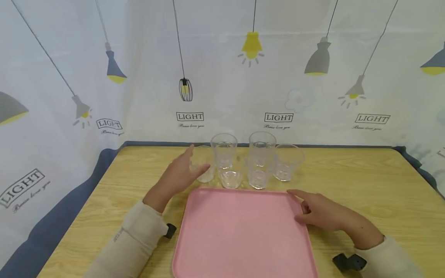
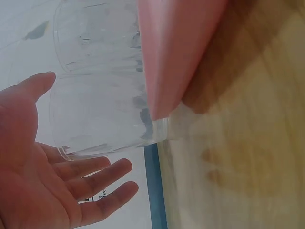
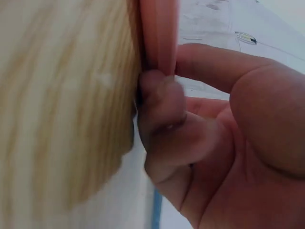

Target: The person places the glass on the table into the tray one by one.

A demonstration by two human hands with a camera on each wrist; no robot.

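Note:
A pink rectangular tray [image 1: 243, 235] lies on the wooden table, its far edge just in front of several clear drinking cups [image 1: 258, 179]. My left hand [image 1: 177, 172] is beside the leftmost cup [image 1: 206, 175], fingers spread and thumb apart. In the left wrist view, that clear cup [image 2: 102, 114] stands between the thumb and the extended fingers, which lie loosely around its side without curling in. My right hand [image 1: 325, 212] holds the tray's right edge near the far corner. From the right wrist, the thumb and curled fingers [image 3: 164, 105] pinch the tray rim [image 3: 164, 33].
The cups stand grouped upright near the table's back edge. Behind them hangs a white cloth [image 1: 222, 92] printed with lamps and the word LIGHT. Bare wooden tabletop [image 1: 375, 181] extends on both sides of the tray.

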